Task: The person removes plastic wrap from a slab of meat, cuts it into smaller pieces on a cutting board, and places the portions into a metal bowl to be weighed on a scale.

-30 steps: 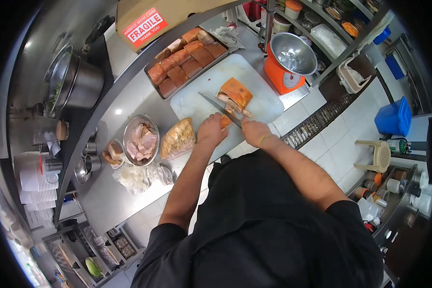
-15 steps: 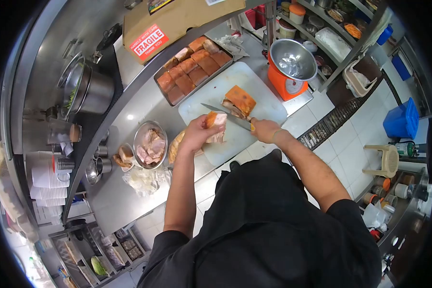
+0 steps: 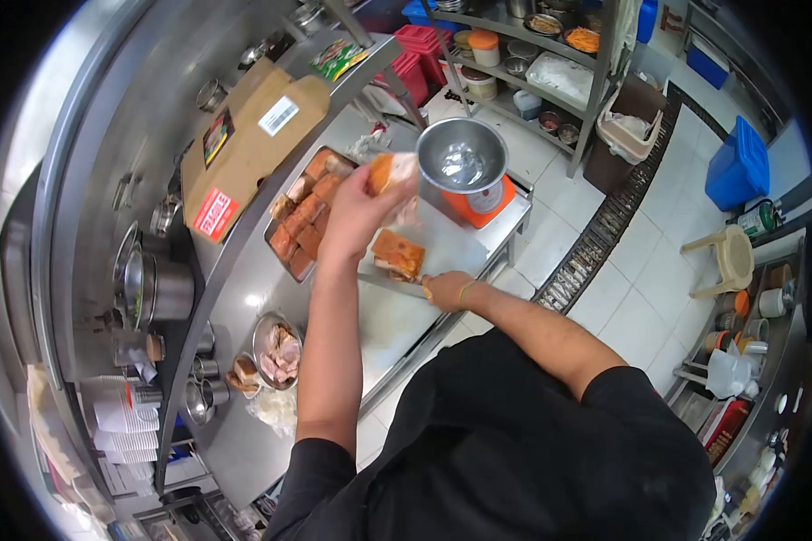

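My left hand (image 3: 356, 209) is raised over the cutting board, gripping a piece of pork (image 3: 397, 171) with orange-brown skin and a pale cut side. The piece is slightly blurred and stands near the steel bowl (image 3: 463, 135) on the orange scale (image 3: 483, 206). Lower down, my right hand (image 3: 448, 290) is closed around the handle of a knife at the board's near side; little of the blade shows. Beside it, a larger brown-skinned pork slab (image 3: 399, 252) lies on the white cutting board (image 3: 456, 243). Behind my left hand, a metal tray (image 3: 278, 252) holds several pork blocks.
A glass bowl of pale meat pieces (image 3: 278, 353) and a crumpled plastic bag (image 3: 273, 410) stand on the steel counter, left of my forearm. A cardboard box (image 3: 253, 149) rests on the raised shelf. Beyond the counter are a bin (image 3: 627, 135) and a floor drain grate (image 3: 595, 230).
My left hand has lifted the pork piece up and away from the knife, toward the scale. My right hand stays by the slab with the knife. The camera view has turned.
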The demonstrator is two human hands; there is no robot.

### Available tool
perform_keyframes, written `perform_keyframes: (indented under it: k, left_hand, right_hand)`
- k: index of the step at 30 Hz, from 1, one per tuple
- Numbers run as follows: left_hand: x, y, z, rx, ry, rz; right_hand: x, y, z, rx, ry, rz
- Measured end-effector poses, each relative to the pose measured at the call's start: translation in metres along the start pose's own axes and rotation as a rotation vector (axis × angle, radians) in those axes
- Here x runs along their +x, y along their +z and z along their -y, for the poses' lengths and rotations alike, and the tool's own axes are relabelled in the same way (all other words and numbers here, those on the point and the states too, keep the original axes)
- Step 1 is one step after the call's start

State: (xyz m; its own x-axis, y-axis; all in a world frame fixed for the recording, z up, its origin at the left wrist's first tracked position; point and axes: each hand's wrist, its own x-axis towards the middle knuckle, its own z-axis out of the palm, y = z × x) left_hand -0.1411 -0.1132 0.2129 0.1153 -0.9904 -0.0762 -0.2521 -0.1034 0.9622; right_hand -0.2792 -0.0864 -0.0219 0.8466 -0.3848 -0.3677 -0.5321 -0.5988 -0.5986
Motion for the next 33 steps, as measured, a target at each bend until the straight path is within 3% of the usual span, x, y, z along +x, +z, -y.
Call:
perform_keyframes:
  k: [3,7,10,17,20,22,33]
  left_hand:
    - [0.044,0.046,-0.021,0.093,0.012,0.01]
    - [0.112,0.08,0.014,0.456,0.055,-0.036]
    - [0.135,0.095,0.036,0.803,0.065,-0.028]
    - [0.152,0.11,0.056,1.101,0.009,0.068]
    - [0.145,0.127,0.042,1.057,-0.136,0.048]
    - [0.149,0.119,0.069,1.108,-0.003,-0.024]
    - [0.137,0.119,0.047,0.984,-0.108,-0.032]
  right_hand:
    - [-0.002,0.0,-0.003,0.05,-0.014,-0.019]
    - [-0.004,0.002,-0.013,0.08,-0.079,-0.051]
    - [-0.003,0.0,-0.015,0.085,-0.088,-0.033]
    - [0.007,0.004,-0.022,0.081,-0.116,-0.007]
    - [0.002,0.003,-0.025,0.123,-0.121,-0.018]
    - [0.008,0.0,-0.022,0.116,-0.148,-0.025]
    - [0.016,0.003,-0.029,0.035,-0.198,0.054]
